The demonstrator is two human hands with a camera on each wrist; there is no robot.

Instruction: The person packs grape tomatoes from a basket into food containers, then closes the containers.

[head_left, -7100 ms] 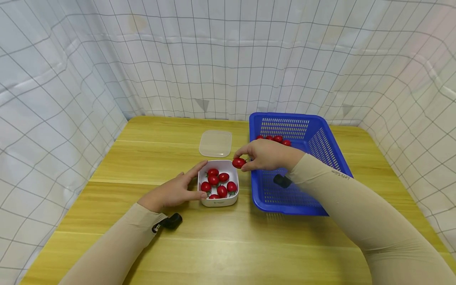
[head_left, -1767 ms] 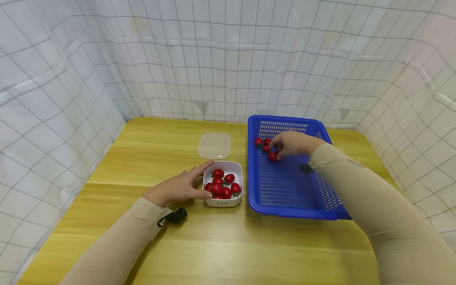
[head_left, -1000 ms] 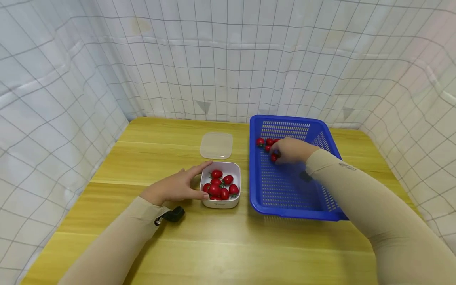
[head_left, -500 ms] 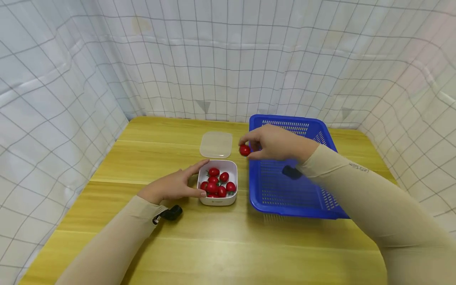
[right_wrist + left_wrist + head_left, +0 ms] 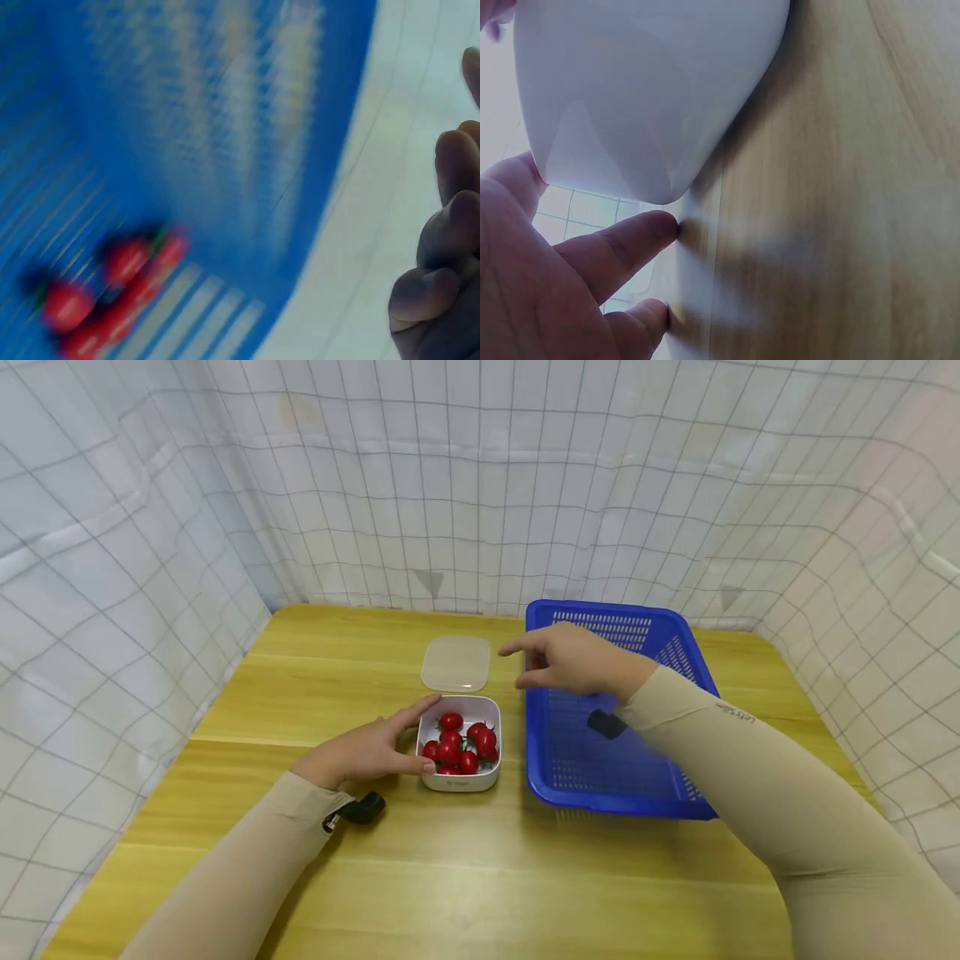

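Note:
A white container (image 5: 459, 781) on the wooden table holds several red cherry tomatoes (image 5: 461, 745). My left hand (image 5: 423, 735) rests against its left side, index finger straight along the far corner and thumb at the near corner; the left wrist view shows the container wall (image 5: 645, 90) close to my fingers (image 5: 622, 247). My right hand (image 5: 513, 666) hovers above the left rim of the blue basket (image 5: 622, 777), fingers extended and holding nothing. Several more tomatoes (image 5: 112, 300), blurred, lie in the basket (image 5: 225, 112) beside my right fingers (image 5: 450, 247).
A translucent lid (image 5: 454, 663) lies flat on the table (image 5: 465, 877) just behind the container. A white gridded curtain (image 5: 480, 485) closes in the table's back and sides. Bare wood stretches along the front and left.
Half a second ago my right hand pinched a tomato over the gap between basket and container. Its fingers have since spread and the tomato lies in the container. The left hand stays put.

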